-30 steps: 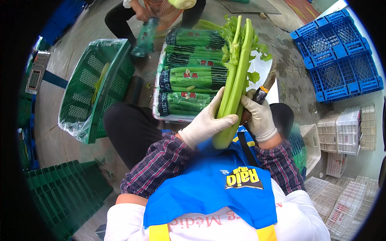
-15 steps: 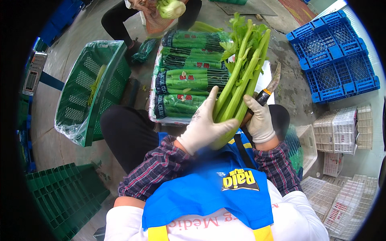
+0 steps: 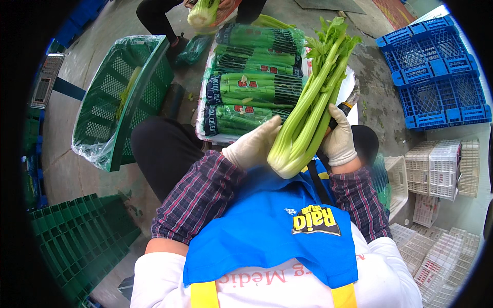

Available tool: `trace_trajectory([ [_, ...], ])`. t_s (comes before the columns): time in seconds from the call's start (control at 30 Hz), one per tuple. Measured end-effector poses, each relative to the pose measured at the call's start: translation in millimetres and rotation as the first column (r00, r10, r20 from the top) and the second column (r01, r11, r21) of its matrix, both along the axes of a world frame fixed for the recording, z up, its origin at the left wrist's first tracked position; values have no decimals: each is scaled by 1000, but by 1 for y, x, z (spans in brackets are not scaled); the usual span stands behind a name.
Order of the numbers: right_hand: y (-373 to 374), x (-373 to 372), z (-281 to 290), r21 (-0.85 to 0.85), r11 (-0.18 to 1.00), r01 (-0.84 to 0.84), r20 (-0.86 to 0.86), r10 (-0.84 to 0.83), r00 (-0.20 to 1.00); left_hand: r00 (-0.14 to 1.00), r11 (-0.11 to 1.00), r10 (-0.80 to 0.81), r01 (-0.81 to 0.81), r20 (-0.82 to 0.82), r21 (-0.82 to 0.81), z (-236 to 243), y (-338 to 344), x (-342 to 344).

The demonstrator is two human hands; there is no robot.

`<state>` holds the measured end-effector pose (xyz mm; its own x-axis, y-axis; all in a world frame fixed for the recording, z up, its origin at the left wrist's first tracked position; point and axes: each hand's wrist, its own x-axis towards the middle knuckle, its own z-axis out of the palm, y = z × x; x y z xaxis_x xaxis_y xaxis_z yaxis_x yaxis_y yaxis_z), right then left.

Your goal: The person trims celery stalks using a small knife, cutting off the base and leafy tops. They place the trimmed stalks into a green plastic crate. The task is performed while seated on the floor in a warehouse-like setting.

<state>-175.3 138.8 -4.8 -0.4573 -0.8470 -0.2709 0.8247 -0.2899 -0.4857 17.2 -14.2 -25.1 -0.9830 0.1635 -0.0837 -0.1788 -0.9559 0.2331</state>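
A bunch of green celery (image 3: 303,123) lies slantwise above my lap, pale root end toward me and leafy top pointing away. At its left side is my white-gloved left hand (image 3: 251,146), fingers stretched out and nearly flat beside the stalks. My gloved right hand (image 3: 340,141) closes on a knife (image 3: 349,104) with a black and orange handle and supports the celery's right side; its fingers are partly hidden behind the stalks. In front of my knees, a white-edged crate (image 3: 204,120) holds several green-wrapped celery packs (image 3: 257,87).
At left stands a green plastic-lined basket (image 3: 149,87) with a loose stalk inside. Stacked green crates (image 3: 82,241) are at lower left. Blue crates (image 3: 436,72) and white baskets (image 3: 431,164) line the right. Opposite, a person's hands hold another celery bunch (image 3: 203,13).
The celery has turned more root-down, so its pale base shows. My left hand has slid off the front of the stalks to their left side. The person opposite has shifted their celery left.
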Motion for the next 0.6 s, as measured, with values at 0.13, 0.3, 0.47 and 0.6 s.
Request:
trace_trajectory([
  [0.13,0,-4,-7,-31,999,-24,15,24,1000,995,998,-63,60,-80,-35,1,3,6],
  [0.3,-5,-11,-2,118,992,47,-237,-18,971,998,925,23,-44,-59,-378,11,1,9],
  [0.47,-9,-4,20,267,952,148,-451,-13,892,982,724,175,-179,-73,-666,18,-3,6],
  [0.6,-19,7,29,342,923,178,-550,42,834,983,850,176,-175,-46,-497,7,-6,8],
])
